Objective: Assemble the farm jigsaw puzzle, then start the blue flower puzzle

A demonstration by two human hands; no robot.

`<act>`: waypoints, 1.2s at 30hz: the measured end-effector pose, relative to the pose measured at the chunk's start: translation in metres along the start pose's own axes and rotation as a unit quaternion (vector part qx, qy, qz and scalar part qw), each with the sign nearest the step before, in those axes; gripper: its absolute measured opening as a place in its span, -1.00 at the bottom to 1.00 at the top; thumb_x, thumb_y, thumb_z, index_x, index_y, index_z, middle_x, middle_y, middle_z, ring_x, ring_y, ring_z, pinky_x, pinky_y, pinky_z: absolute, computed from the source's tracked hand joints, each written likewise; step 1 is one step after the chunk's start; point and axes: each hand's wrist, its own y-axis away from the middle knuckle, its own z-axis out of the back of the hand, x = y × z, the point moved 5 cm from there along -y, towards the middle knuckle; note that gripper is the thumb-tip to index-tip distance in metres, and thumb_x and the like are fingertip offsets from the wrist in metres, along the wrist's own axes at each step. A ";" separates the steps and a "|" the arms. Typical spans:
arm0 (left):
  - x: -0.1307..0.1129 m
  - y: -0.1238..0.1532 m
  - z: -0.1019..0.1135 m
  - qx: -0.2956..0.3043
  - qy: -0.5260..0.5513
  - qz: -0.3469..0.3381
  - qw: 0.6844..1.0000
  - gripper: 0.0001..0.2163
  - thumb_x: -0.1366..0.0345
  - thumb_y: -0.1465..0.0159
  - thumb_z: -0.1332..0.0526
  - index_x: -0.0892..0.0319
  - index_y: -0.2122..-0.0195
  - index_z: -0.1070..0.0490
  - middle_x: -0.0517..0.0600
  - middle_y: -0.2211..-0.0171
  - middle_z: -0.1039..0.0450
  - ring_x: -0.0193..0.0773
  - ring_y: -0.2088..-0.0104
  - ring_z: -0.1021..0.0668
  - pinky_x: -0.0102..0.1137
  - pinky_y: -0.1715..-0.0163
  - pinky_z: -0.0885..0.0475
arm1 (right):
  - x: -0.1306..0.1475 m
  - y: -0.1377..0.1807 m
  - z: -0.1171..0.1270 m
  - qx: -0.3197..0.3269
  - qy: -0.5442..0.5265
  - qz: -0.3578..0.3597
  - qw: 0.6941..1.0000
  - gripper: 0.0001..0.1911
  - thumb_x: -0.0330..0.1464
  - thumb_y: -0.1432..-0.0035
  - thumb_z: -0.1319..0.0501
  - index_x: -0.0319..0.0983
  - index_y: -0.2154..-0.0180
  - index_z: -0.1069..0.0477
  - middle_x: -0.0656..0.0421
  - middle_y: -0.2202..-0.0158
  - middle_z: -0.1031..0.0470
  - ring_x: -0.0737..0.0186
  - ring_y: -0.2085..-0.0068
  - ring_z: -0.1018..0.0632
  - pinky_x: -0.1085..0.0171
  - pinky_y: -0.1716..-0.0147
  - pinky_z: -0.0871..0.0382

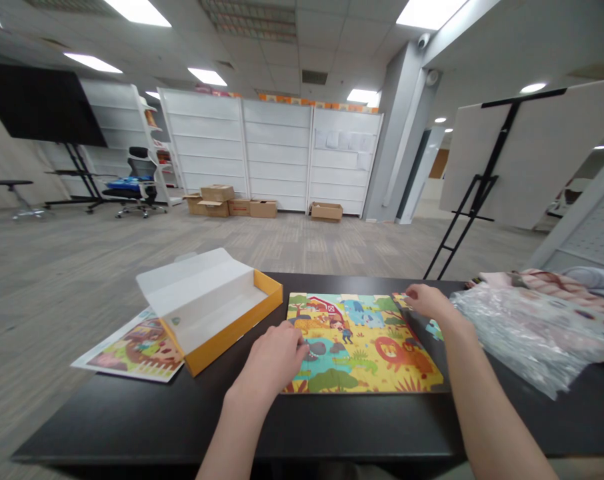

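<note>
A jigsaw puzzle with lions, elephants, a hippo and a red barn lies flat on the black table, its pieces fitted together. My left hand rests at the puzzle's left edge, fingers loosely bent and touching it. Beyond the puzzle's right edge, my right hand has its fingers closed at a small puzzle piece near the top right corner; the fingertips partly hide it. Another loose piece, blue-green, lies beside my right wrist.
An open yellow box with a white inside stands on the left, over a printed picture sheet. Crumpled clear plastic and folded cloth lie on the right of the black table. An easel board stands behind.
</note>
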 end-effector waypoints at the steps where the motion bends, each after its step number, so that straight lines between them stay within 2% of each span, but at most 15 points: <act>1: 0.000 0.000 0.000 0.002 0.001 0.001 1.000 -0.76 0.20 -0.37 -0.12 0.12 0.18 -0.58 0.10 0.05 -0.52 -0.04 0.08 -0.57 -0.29 0.15 -0.46 | -0.016 0.000 0.002 0.009 0.006 -0.023 1.000 -0.83 -0.30 -0.01 -0.34 -0.26 0.35 -0.60 -0.06 0.30 -0.65 -0.06 0.27 -0.65 0.19 0.34 -0.44; 3: 0.001 0.000 -0.001 0.000 0.003 -0.001 1.000 -0.75 0.20 -0.36 -0.12 0.11 0.18 -0.58 0.09 0.05 -0.52 -0.04 0.07 -0.57 -0.29 0.15 -0.46 | -0.040 0.001 0.005 0.016 0.012 -0.055 0.998 -0.84 -0.33 0.12 -0.40 -0.23 0.41 -0.58 -0.03 0.34 -0.65 -0.06 0.30 -0.66 0.20 0.38 -0.44; 6: 0.002 -0.001 -0.001 -0.004 0.003 -0.006 1.000 -0.75 0.19 -0.37 -0.12 0.10 0.17 -0.59 0.08 0.05 -0.52 -0.05 0.07 -0.57 -0.29 0.16 -0.46 | -0.059 0.007 0.005 0.034 0.013 -0.089 0.995 -0.74 -0.34 0.24 -0.43 -0.20 0.37 -0.58 0.01 0.31 -0.65 -0.04 0.29 -0.66 0.21 0.39 -0.46; 12: 0.001 0.001 0.001 0.006 0.003 -0.009 1.000 -0.76 0.21 -0.37 -0.12 0.09 0.17 -0.59 0.07 0.02 -0.51 -0.04 0.05 -0.57 -0.28 0.14 -0.45 | -0.055 0.015 -0.006 0.130 0.011 -0.079 0.988 -0.56 -0.45 0.48 -0.49 -0.14 0.37 -0.59 0.08 0.26 -0.65 -0.06 0.24 -0.66 0.18 0.34 -0.50; 18: 0.004 0.001 -0.001 0.004 0.011 -0.023 1.000 -0.75 0.20 -0.37 -0.12 0.10 0.13 -0.58 0.08 0.01 -0.50 -0.04 0.04 -0.56 -0.25 0.08 -0.45 | -0.052 0.010 -0.010 0.120 0.015 -0.090 0.989 -0.61 -0.55 0.50 -0.45 -0.17 0.46 -0.54 0.09 0.35 -0.63 -0.08 0.26 -0.66 0.14 0.32 -0.50; 23: 0.006 0.002 -0.004 0.006 0.010 -0.028 1.000 -0.75 0.19 -0.36 -0.12 0.11 0.11 -0.58 0.09 -0.01 -0.49 -0.04 0.03 -0.56 -0.26 0.05 -0.44 | -0.049 0.010 -0.007 0.100 0.011 -0.078 0.992 -0.59 -0.48 0.46 -0.47 -0.16 0.39 -0.54 0.10 0.31 -0.64 -0.01 0.26 -0.65 0.22 0.36 -0.48; 27: 0.005 0.004 -0.004 0.003 0.016 -0.029 0.999 -0.75 0.20 -0.36 -0.12 0.10 0.10 -0.57 0.08 -0.01 -0.50 -0.04 0.01 -0.56 -0.24 0.04 -0.45 | -0.045 0.005 -0.003 0.066 -0.020 -0.065 0.995 -0.64 -0.39 0.37 -0.46 -0.18 0.37 -0.56 0.13 0.39 -0.62 0.04 0.32 -0.64 0.26 0.43 -0.43; 32: 0.004 0.005 -0.002 -0.001 0.012 -0.030 0.999 -0.74 0.20 -0.36 -0.11 0.12 0.11 -0.57 0.09 -0.02 -0.50 -0.02 0.02 -0.55 -0.23 0.06 -0.46 | -0.035 0.003 0.012 -0.002 -0.135 -0.042 0.990 -0.81 -0.32 0.21 -0.39 -0.21 0.43 -0.56 0.13 0.47 -0.60 0.10 0.38 -0.62 0.28 0.45 -0.38; 36: 0.003 0.006 -0.001 0.003 0.007 -0.024 1.000 -0.73 0.19 -0.36 -0.11 0.12 0.11 -0.58 0.11 -0.01 -0.50 -0.01 0.02 -0.56 -0.23 0.08 -0.46 | -0.015 0.013 0.030 -0.084 -0.276 -0.047 0.956 -0.67 -0.17 0.17 -0.40 -0.25 0.36 -0.56 0.07 0.43 -0.63 0.09 0.37 -0.61 0.27 0.45 -0.38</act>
